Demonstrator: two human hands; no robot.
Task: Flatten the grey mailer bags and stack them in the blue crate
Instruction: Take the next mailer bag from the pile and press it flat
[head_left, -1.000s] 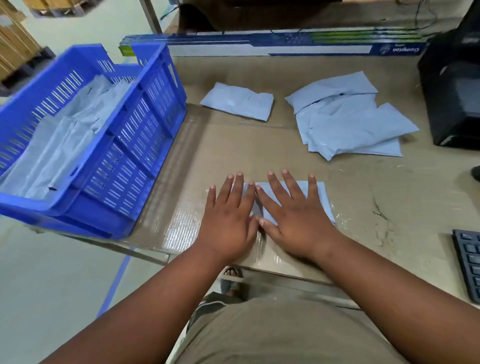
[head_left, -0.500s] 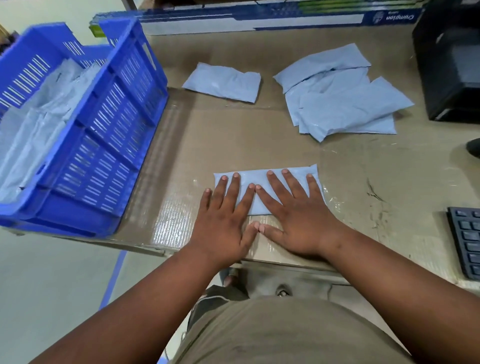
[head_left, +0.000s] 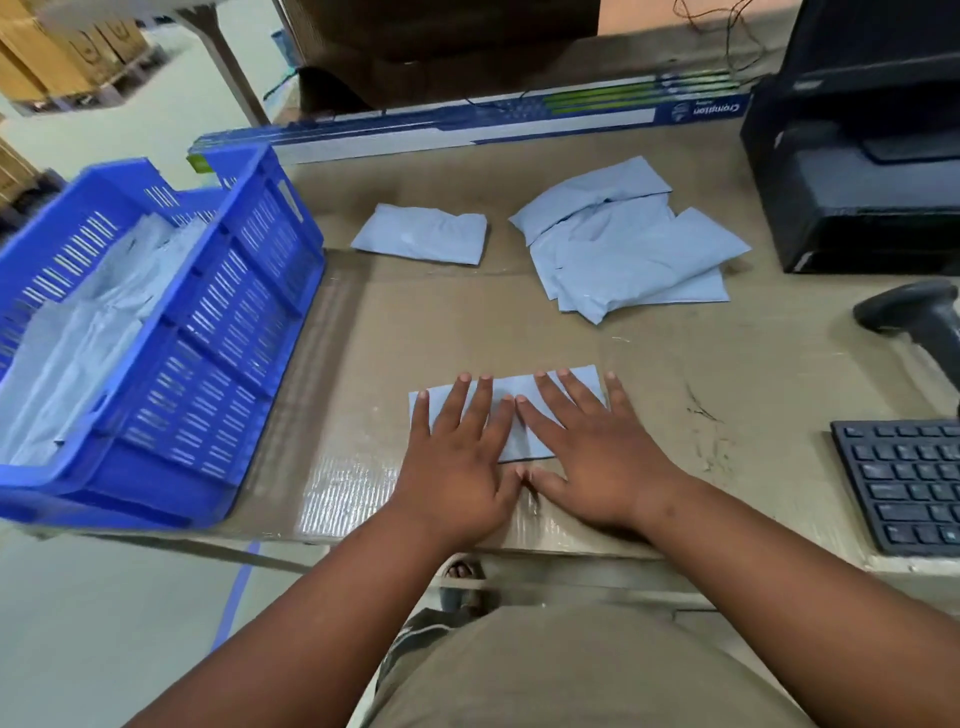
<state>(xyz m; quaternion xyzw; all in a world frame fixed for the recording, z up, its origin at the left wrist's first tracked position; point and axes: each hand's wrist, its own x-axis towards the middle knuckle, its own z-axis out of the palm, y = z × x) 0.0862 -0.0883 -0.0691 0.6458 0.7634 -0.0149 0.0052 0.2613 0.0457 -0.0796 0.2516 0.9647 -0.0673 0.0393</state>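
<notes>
A grey mailer bag (head_left: 511, 389) lies flat on the cardboard-covered table near the front edge. My left hand (head_left: 457, 457) and my right hand (head_left: 587, 452) press on it side by side, fingers straight and spread, thumbs touching. One more folded grey bag (head_left: 422, 235) lies further back in the middle. A loose pile of several grey bags (head_left: 628, 244) sits to its right. The blue crate (head_left: 208, 332) stands at the left table edge, with flattened grey bags (head_left: 78, 332) inside it.
A black printer (head_left: 857, 171) stands at the back right, a handheld scanner (head_left: 919, 317) in front of it and a black keyboard (head_left: 909, 483) at the right edge. A long blue and white box (head_left: 493, 124) lies along the back.
My hands have slid apart a little over the bag, so more of it shows beyond the fingertips. The camera view has shifted.
</notes>
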